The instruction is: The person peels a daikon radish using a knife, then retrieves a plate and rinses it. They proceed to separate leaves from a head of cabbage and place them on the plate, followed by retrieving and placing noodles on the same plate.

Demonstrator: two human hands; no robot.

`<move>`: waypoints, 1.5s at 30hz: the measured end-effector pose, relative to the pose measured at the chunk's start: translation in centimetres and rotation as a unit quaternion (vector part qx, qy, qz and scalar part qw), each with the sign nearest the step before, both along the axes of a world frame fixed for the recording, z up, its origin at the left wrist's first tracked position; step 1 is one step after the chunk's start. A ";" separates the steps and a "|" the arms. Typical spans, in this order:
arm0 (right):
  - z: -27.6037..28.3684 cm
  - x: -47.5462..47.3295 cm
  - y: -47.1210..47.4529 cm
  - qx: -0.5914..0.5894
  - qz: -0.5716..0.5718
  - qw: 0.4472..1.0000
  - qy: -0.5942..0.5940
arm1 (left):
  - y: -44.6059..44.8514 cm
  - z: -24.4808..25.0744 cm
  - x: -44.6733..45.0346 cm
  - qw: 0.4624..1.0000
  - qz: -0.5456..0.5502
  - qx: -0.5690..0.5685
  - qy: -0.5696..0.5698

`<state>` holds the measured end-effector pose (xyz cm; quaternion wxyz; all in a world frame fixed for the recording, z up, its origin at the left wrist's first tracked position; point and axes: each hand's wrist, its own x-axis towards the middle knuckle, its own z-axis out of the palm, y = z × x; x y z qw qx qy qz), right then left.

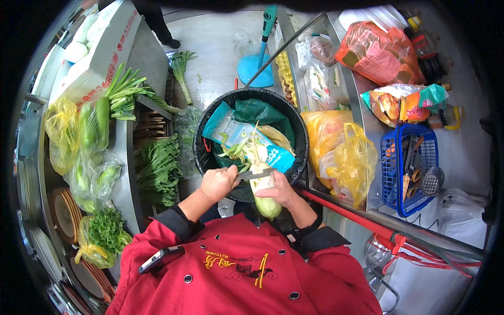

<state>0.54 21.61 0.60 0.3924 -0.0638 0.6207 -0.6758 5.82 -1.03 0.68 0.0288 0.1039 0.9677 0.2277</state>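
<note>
My left hand [219, 183] is closed around the handle of a metal-bladed tool [247, 175], a small knife or a peeler. Its blade lies across a white radish [268, 206] with a pale green lower end and a thin root tip pointing away from me. My right hand [280, 192] grips the radish from the right side, thumb across its front. Both hands are over the near edge of a round bin with a black liner [302, 132]. Inside the bin lie vegetable peelings [236, 151], a blue-and-white plastic package [224, 122] and green mesh [267, 114].
Leafy greens [159, 169] fill a low shelf at left, beside bagged cucumber-like vegetables [93, 122] on the counter. Yellow plastic bags [350, 157] and a blue utensil basket [409, 134] stand at right. A blue-handled tool [262, 55] stands beyond the bin. Another person's leg [159, 23] is at the top.
</note>
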 end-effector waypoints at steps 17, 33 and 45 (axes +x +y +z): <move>-1.7 2.1 0.2 0.077 -0.044 0.996 0.015 | 0.5 -2.6 -1.1 0.993 0.019 -0.009 -0.119; 0.3 3.3 -1.7 0.366 -0.098 0.914 0.146 | 0.5 0.1 -2.7 0.996 -0.086 -0.019 -0.016; -0.2 5.2 2.5 0.150 -0.252 0.956 0.030 | 1.8 -5.0 -5.6 0.977 0.017 0.115 -0.181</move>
